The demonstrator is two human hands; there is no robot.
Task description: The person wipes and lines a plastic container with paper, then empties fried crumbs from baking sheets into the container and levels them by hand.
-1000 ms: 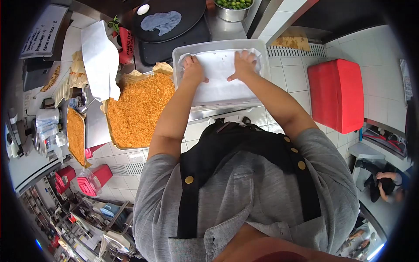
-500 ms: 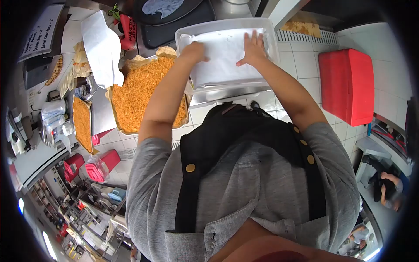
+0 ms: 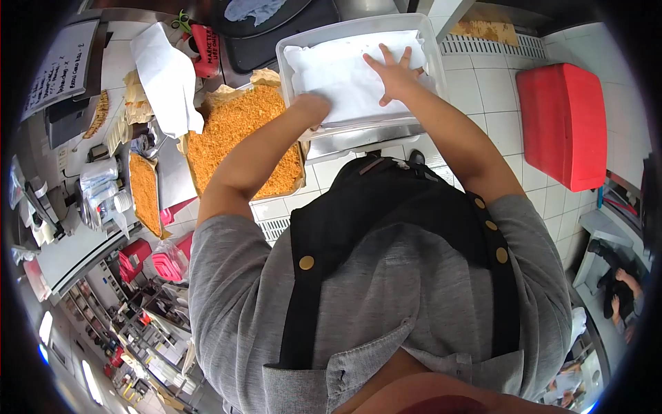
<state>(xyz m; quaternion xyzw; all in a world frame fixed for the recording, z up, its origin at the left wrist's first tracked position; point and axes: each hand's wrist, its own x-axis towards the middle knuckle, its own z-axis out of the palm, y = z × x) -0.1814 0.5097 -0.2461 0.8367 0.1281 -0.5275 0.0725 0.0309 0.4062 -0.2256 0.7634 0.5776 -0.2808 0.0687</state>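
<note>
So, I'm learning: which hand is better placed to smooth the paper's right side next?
Likely the right hand, spread over the paper there; the left hand is near the paper's left end.

White square tiles pave the floor [image 3: 500, 91], with a slotted drain grating [image 3: 491, 46] along the upper right and a big red bin [image 3: 562, 127] standing near a pale tiled wall [image 3: 622, 93]. Stainless worktop [image 3: 172, 168] at left of centre, its metal bare between trays; beyond it, lower left, crowded metal racks [image 3: 148, 334] recede. Strip lights [image 3: 91, 381] glow white near the lower-left edge.
</note>
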